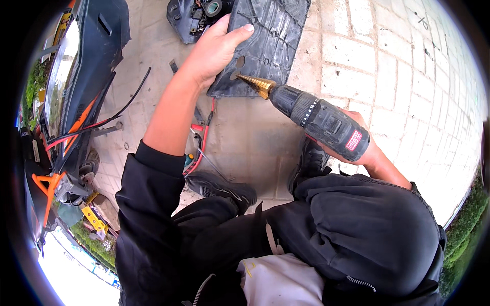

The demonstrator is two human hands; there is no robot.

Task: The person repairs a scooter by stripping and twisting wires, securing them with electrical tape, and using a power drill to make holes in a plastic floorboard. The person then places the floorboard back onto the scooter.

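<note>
A black ribbed plastic panel [275, 43] stands tilted at the top middle, its lower edge near the paving. My left hand [217, 51] grips its left edge, thumb across the near face and the other fingers hidden behind. In my right hand [360, 135] is a black cordless drill [326, 122], held by a grip mostly hidden under the drill body. A gold step drill bit [258, 85] sits in its chuck, pointing left at the panel's lower part. The bit's tip is right by a round hole [234, 75]; whether it touches I cannot tell. Another round hole [240, 61] lies just above.
At left stands a dark vehicle body [87, 61] with orange parts and a loose cable [133, 97]. A black mechanical part [191, 18] lies behind the panel. Red wires [208, 132] and tools lie on the paving [245, 137] between my shoes [224, 188].
</note>
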